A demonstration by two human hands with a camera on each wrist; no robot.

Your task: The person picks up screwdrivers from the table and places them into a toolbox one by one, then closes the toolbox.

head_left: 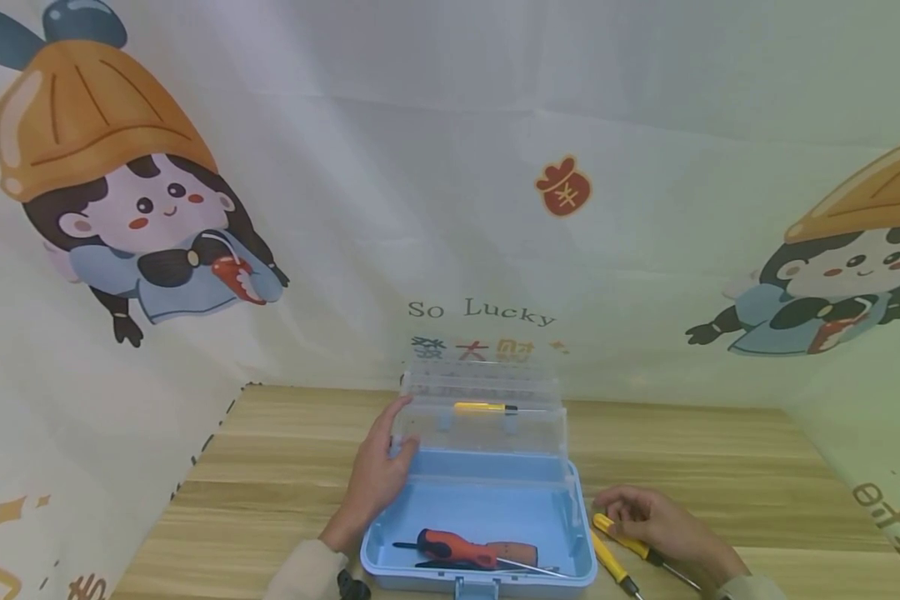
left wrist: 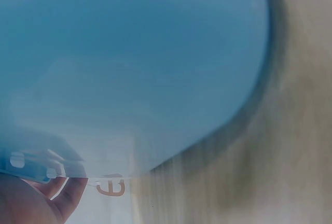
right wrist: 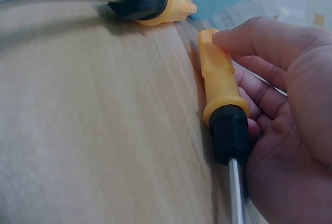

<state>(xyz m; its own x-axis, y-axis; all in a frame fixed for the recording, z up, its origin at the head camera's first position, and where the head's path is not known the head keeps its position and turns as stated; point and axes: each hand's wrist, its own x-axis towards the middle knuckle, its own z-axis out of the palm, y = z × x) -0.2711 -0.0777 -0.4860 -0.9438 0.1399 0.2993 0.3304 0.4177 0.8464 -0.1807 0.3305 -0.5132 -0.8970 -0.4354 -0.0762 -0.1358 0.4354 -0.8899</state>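
A light blue toolbox [head_left: 480,504] stands on the table with its clear lid [head_left: 487,437] raised. My left hand [head_left: 378,471] holds the lid's left edge, thumb in front and fingers behind. In the left wrist view, blue plastic [left wrist: 135,68] fills most of the picture. Right of the box, my right hand [head_left: 663,525] pinches the handle of a yellow-and-black screwdriver [right wrist: 220,79], its shaft pointing towards me. A second yellow-and-black screwdriver [head_left: 610,560] lies between that hand and the box. Inside the box are a red-and-black screwdriver [head_left: 457,548] and a brown-handled tool [head_left: 516,553].
Another yellow-handled screwdriver [head_left: 482,407] rests across the raised lid. The box's front latch [head_left: 476,588] faces me. A printed cloth [head_left: 345,208] hangs behind and beside the wooden table [head_left: 270,483]. A small black object [head_left: 354,586] is by my left sleeve.
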